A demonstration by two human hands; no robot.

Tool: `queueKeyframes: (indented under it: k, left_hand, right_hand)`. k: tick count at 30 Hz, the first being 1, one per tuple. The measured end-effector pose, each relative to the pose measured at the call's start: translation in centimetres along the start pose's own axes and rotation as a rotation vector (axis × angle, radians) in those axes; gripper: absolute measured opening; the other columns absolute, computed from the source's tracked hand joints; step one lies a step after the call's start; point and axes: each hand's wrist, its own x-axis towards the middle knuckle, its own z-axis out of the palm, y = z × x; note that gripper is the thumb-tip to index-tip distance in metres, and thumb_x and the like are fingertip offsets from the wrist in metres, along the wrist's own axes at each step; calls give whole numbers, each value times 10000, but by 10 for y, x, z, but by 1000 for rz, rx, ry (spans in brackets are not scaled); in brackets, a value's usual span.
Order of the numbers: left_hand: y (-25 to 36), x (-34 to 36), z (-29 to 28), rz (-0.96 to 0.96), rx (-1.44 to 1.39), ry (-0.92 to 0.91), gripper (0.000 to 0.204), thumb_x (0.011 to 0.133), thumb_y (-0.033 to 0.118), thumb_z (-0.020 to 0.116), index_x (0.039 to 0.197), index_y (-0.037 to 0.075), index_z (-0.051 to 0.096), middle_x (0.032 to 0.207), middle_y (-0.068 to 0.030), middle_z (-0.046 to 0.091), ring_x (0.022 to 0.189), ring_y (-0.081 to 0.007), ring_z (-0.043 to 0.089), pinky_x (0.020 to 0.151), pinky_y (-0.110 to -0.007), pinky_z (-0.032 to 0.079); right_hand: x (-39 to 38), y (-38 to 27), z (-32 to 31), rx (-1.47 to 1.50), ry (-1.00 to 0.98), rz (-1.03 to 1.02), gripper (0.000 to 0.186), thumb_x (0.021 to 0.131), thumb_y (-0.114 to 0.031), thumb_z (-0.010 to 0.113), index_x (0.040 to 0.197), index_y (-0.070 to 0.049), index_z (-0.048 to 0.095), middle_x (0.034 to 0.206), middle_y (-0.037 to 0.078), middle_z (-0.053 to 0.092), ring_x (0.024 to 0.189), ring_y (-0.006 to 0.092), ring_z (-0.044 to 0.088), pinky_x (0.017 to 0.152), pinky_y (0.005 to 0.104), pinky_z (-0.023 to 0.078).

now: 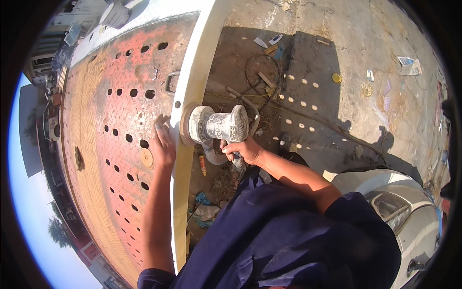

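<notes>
My right hand (240,150) grips the handle of a dusty white power sander (219,126), whose round pad is against the side of a white painted beam (192,62). My left hand (161,142) rests beside the beam on a red, rusty perforated metal plate (130,62), with its fingers extended and holding nothing. A round tan disc (147,157) lies on the plate next to that hand. A metal handle (168,83) sticks out of the plate farther up. A hose (255,111) runs behind the sander, over the ground.
A white bucket (114,15) stands at top left. Below the beam are a yellow-orange tube (202,165), cables and scraps. Concrete ground (365,38) at right holds paper litter (410,65) and a yellow lid (336,78). A light-coloured vehicle (409,216) is at lower right.
</notes>
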Motion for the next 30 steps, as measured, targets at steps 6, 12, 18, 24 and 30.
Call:
queueKeyframes:
  k: [6, 12, 18, 24, 30]
  left_hand:
    - [-6, 1, 3, 44, 62, 26, 541, 1206, 334, 328, 1490, -47, 587, 1352, -254, 721, 1256, -375, 696, 1105, -441, 517]
    - [-9, 1, 3, 30, 72, 44, 526, 1207, 331, 335, 1489, -27, 597, 1342, -248, 727, 1252, -386, 699, 1091, -450, 521]
    - [1, -2, 0, 15, 83, 26, 520, 1207, 326, 341, 1474, -33, 606, 1333, -254, 730, 1245, -388, 700, 1082, -448, 523]
    - [4, 1, 2, 39, 121, 37, 515, 1208, 318, 338, 1484, -40, 585, 1332, -247, 731, 1239, -386, 701, 1094, -448, 520]
    - [3, -1, 2, -5, 67, 30, 531, 1210, 335, 330, 1495, -37, 580, 1340, -243, 730, 1254, -384, 698, 1086, -454, 529]
  right_hand:
    - [28, -28, -13, 52, 33, -53, 161, 852, -79, 753, 977, 11, 707, 713, 92, 662, 554, 178, 637, 570, 339, 532]
    - [19, -25, -6, -1, -26, -59, 173, 858, -37, 737, 1015, 23, 697, 793, 88, 673, 595, 173, 633, 592, 359, 543]
    - [11, -19, -7, -29, 16, -38, 169, 854, -36, 736, 1009, 19, 697, 793, 78, 662, 603, 165, 637, 563, 332, 534]
    - [25, -29, -12, 13, 24, -24, 152, 862, -42, 726, 998, 12, 687, 772, 70, 648, 585, 160, 616, 581, 359, 530]
    - [3, -21, -1, -71, -18, -41, 165, 845, -8, 736, 1005, 16, 705, 801, 91, 678, 611, 173, 652, 580, 340, 541]
